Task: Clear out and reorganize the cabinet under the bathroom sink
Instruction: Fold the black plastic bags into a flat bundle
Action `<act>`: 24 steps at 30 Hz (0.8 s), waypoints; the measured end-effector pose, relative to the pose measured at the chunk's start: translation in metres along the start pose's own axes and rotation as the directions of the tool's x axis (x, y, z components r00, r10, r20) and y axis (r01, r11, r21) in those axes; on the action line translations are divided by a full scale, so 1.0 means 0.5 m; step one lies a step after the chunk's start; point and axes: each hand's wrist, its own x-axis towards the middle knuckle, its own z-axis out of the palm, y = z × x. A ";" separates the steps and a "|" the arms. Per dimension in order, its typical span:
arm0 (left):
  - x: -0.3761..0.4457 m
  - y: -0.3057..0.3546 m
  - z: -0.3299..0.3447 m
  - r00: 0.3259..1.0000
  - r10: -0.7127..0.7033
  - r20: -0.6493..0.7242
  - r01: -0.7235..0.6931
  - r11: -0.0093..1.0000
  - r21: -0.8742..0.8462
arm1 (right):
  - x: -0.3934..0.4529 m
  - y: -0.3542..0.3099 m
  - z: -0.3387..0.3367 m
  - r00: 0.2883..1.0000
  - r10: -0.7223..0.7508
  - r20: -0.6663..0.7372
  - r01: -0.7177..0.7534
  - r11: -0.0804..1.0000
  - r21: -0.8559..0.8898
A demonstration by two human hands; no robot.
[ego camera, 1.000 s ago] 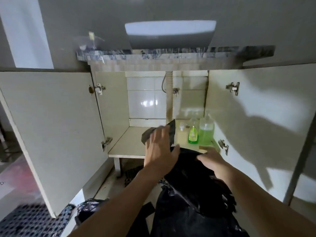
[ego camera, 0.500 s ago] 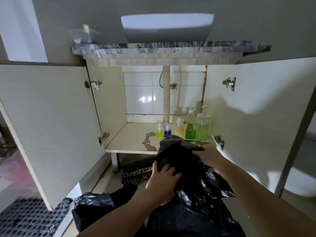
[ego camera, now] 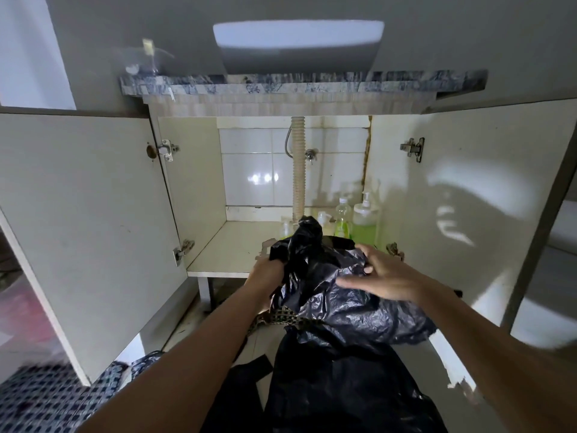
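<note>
Left hand [ego camera: 268, 271] gripping a bunched black bag [ego camera: 337, 295], right hand [ego camera: 379, 276] spread flat on it, open cabinet [ego camera: 231, 245] beyond, soap bottles [ego camera: 363, 221] far right inside

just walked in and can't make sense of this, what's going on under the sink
A person is crouched at the open cabinet under the sink, working a black plastic bag in front of it. The left hand grips the bunched top of the bag, and the right hand rests with spread fingers on its bulging side. A few bottles of green and yellowish liquid stand at the cabinet's back right; the rest of the shelf in view is bare.
</note>
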 end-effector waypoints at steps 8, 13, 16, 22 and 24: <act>-0.016 0.023 -0.040 0.974 -0.015 0.227 0.035 0.996 -0.086 | 0.029 0.050 0.049 0.965 0.054 -0.258 -0.129 0.950 -0.283; -0.023 0.017 -0.091 0.914 -0.132 0.383 0.170 0.983 -0.066 | 0.038 0.071 0.055 0.985 -0.013 -0.173 0.001 0.997 -0.072; -0.011 0.006 -0.122 0.922 -0.135 0.362 0.179 0.980 -0.089 | 0.038 0.062 0.050 0.989 -0.031 -0.148 0.028 0.999 -0.021; 0.017 -0.012 -0.150 0.942 0.264 -0.208 -0.191 0.930 0.315 | 0.046 0.016 0.011 0.933 -0.094 -0.347 0.018 0.976 -0.216; 0.001 0.013 -0.142 0.874 0.406 -0.266 -0.232 0.832 0.504 | 0.046 0.004 0.002 0.921 -0.105 -0.376 -0.013 0.954 -0.298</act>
